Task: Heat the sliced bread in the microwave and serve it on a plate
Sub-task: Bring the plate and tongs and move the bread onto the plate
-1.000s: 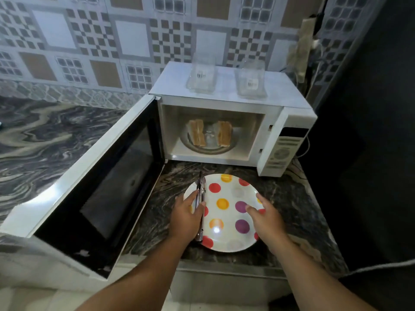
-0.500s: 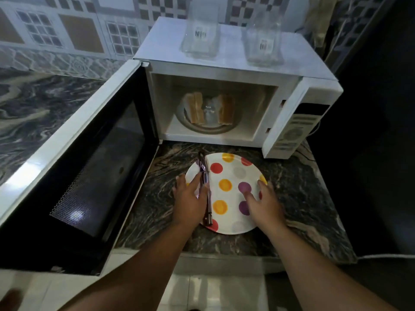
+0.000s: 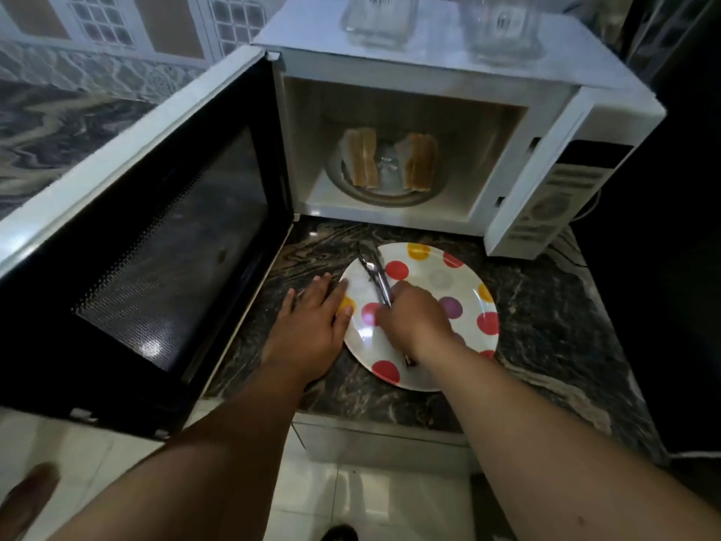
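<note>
The white microwave [image 3: 429, 78] stands with its door [image 3: 164, 244] swung wide to the left. Inside, two pairs of bread slices [image 3: 361, 158] [image 3: 419, 162] stand on edge on the glass turntable [image 3: 390, 193]. In front of it a white plate with coloured dots [image 3: 437, 279] lies on the dark marble counter. Metal tongs [image 3: 374, 273] lie across the plate's left part. My right hand [image 3: 413, 320] curls round the tongs' handle end over the plate. My left hand [image 3: 312, 318] rests flat at the plate's left rim, fingers straight.
Two clear plastic containers [image 3: 380, 17] [image 3: 503, 27] sit on top of the microwave. The open door fills the space left of the plate. The counter edge [image 3: 382, 421] runs just below the plate. Tiled wall lies behind, and a dark surface to the right.
My right hand crossed from the plate's right side to the tongs and closed on them. My left hand let go of the tongs and slid to the plate's left rim. The camera moved closer.
</note>
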